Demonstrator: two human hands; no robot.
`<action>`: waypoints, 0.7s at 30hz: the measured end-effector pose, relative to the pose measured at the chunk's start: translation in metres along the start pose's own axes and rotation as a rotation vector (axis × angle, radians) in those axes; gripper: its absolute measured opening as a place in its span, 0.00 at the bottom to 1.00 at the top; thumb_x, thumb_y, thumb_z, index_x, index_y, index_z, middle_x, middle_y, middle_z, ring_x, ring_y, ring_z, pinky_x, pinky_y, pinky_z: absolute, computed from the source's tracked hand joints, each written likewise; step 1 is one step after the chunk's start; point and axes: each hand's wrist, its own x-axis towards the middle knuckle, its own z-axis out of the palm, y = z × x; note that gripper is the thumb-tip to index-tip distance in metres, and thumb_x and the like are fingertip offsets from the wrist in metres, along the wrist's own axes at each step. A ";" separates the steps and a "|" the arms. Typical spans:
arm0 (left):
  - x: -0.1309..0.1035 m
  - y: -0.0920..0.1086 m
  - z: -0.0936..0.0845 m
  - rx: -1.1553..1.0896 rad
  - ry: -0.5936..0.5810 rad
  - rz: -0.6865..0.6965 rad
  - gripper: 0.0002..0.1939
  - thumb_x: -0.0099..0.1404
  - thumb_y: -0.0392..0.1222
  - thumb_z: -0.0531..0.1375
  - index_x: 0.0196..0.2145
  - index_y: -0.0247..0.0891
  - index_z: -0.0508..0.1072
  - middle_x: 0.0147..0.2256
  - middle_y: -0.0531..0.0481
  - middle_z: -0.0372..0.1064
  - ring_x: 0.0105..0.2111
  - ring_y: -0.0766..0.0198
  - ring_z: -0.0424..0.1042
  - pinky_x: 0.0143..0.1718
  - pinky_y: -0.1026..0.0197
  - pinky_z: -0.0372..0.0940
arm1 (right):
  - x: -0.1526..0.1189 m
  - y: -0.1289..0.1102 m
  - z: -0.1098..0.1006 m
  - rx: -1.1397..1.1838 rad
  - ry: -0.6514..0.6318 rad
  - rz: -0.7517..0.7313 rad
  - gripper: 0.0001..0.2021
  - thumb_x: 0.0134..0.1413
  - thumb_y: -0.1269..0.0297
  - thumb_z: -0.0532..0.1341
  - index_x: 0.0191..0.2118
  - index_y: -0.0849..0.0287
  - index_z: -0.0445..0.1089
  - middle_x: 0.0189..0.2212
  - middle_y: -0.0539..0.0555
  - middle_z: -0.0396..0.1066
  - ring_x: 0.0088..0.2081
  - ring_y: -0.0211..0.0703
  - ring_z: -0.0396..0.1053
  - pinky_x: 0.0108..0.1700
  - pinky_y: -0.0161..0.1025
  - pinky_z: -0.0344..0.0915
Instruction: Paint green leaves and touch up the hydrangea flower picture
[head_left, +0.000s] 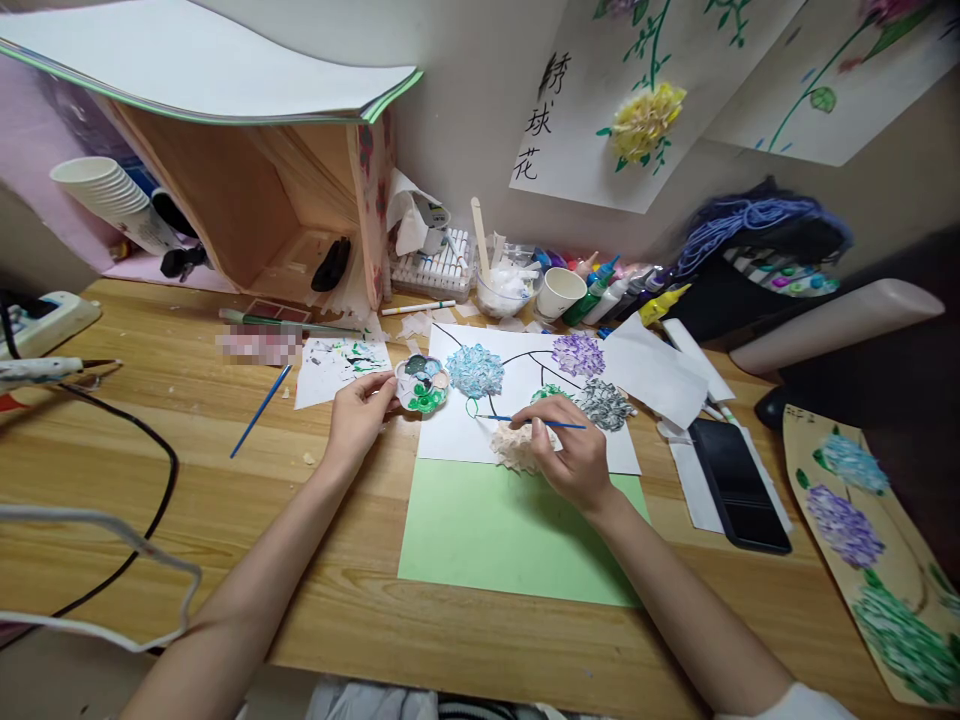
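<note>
My left hand (361,412) pinches the rim of a small round paint palette (422,384) whose wells hold green, blue and dark paint. In my right hand (568,448) is a thin blue paintbrush (517,421), its tip touching the white paper (457,442) by a small green leaf outline (472,407). Textured flower heads in blue (475,370), purple (577,354), grey (606,404) and cream (517,447) lie on the sheet, joined by dark painted stems. A green one is partly hidden behind my right hand. Under the paper lies a light green sheet (517,530).
A second blue brush (259,412) and a paint-smeared paper (341,368) lie left. Behind stand a tub with tissue (508,292), a paper cup (561,293), paint bottles (596,293) and markers (442,265). At right are a phone (739,485) and a flower panel (862,550); a glue gun (45,372) sits far left.
</note>
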 end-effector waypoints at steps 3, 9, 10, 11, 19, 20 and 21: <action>0.000 0.000 0.000 0.002 0.002 -0.001 0.20 0.48 0.48 0.68 0.37 0.33 0.77 0.32 0.48 0.76 0.27 0.65 0.73 0.35 0.61 0.70 | -0.001 0.002 0.001 -0.027 0.016 0.000 0.10 0.58 0.75 0.53 0.35 0.57 0.69 0.28 0.53 0.73 0.32 0.43 0.69 0.35 0.42 0.66; 0.000 0.002 0.001 -0.003 0.003 -0.003 0.22 0.46 0.49 0.69 0.36 0.33 0.77 0.31 0.48 0.76 0.28 0.65 0.73 0.35 0.60 0.70 | -0.001 0.001 0.001 -0.015 -0.005 -0.004 0.09 0.58 0.74 0.53 0.34 0.57 0.69 0.27 0.53 0.74 0.31 0.43 0.68 0.35 0.42 0.66; 0.000 0.003 0.001 -0.005 0.004 -0.004 0.22 0.46 0.50 0.69 0.36 0.33 0.77 0.32 0.48 0.76 0.28 0.64 0.73 0.35 0.60 0.70 | -0.001 0.000 0.001 -0.004 -0.010 -0.002 0.10 0.58 0.74 0.52 0.34 0.57 0.69 0.27 0.53 0.74 0.31 0.43 0.69 0.34 0.42 0.66; -0.001 0.003 0.001 -0.007 0.003 -0.004 0.22 0.46 0.50 0.69 0.36 0.32 0.77 0.32 0.48 0.76 0.28 0.64 0.73 0.35 0.60 0.70 | 0.000 -0.001 0.001 0.006 -0.013 0.002 0.10 0.58 0.74 0.52 0.34 0.57 0.69 0.27 0.53 0.74 0.31 0.43 0.69 0.34 0.42 0.66; -0.002 0.002 0.002 0.000 0.000 0.000 0.21 0.47 0.49 0.68 0.37 0.32 0.78 0.33 0.47 0.77 0.29 0.64 0.74 0.37 0.60 0.70 | 0.001 -0.002 0.000 -0.028 -0.004 0.022 0.10 0.58 0.73 0.52 0.34 0.56 0.70 0.27 0.53 0.74 0.32 0.44 0.69 0.35 0.43 0.67; -0.002 0.002 0.001 -0.001 0.000 0.002 0.21 0.47 0.48 0.68 0.37 0.32 0.78 0.33 0.47 0.77 0.29 0.63 0.74 0.37 0.60 0.70 | 0.001 -0.002 0.000 -0.027 -0.008 0.021 0.10 0.58 0.73 0.52 0.34 0.56 0.70 0.27 0.53 0.74 0.31 0.44 0.69 0.34 0.43 0.66; -0.001 0.002 0.001 -0.002 0.000 0.003 0.21 0.47 0.48 0.68 0.37 0.32 0.78 0.33 0.47 0.77 0.29 0.63 0.74 0.37 0.59 0.70 | 0.001 -0.002 0.000 -0.021 -0.012 0.019 0.10 0.58 0.73 0.52 0.34 0.56 0.70 0.27 0.53 0.74 0.31 0.44 0.69 0.34 0.43 0.66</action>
